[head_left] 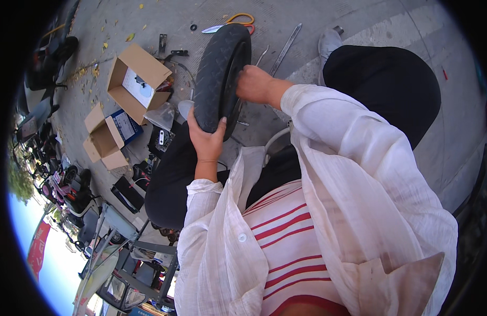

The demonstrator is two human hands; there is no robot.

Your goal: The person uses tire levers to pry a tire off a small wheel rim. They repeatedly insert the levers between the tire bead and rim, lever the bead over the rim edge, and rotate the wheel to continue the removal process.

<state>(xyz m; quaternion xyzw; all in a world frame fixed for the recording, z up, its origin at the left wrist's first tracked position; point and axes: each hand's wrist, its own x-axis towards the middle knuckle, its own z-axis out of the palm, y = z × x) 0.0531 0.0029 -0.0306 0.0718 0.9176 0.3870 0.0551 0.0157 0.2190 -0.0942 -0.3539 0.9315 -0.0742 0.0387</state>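
A black rubber tyre (214, 79) with a grooved tread stands on edge between my knees, its hollow side facing right. My left hand (205, 141) grips its near lower edge, with the thumb over the inner rim and the fingers round the tread side. My right hand (255, 84) is closed in a fist against the open side of the tyre. What its fingers hold, if anything, is hidden. Just beyond the tyre lie scissors (238, 22) with orange and red handles. Long metal tyre levers (286, 50) rest on the ground to the right.
Left of the tyre stand an open cardboard box (117, 79) and a smaller one (100, 138) beside a blue box (126, 126). Loose parts and a black tray (127, 195) lie near my left knee. Parked scooters (69, 184) line the far left.
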